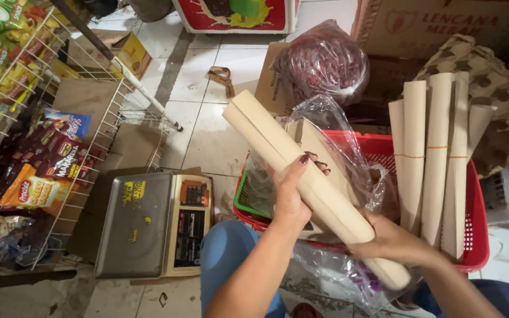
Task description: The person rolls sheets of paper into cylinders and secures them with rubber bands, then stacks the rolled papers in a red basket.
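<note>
You are sitting over a white tiled floor, your knees in blue trousers showing at the bottom edge. To your left, a white wire rack is holding bright snack packets, and a flattened brown cardboard sheet is lying under it. In front of your left knee, a grey-and-cream electronic weighing scale with a flat metal pan is resting on the floor. To your right, a red perforated plastic basket is standing on the floor, and several tall rolls of tan paper bound with thin rubber bands are leaning upright inside it. Beyond the basket, a clear plastic bag of dark red goods is sitting on a brown cardboard box. You are holding a long, flat roll of tan brown paper aslant above the near rim of the basket, its upper end pointing away to the left. Your left hand is closing its grip around the middle of the roll, thumb on top. Your right hand is wrapping its grip around the lower end. A crumpled clear plastic bag is lying just behind the roll, touching it.
</note>
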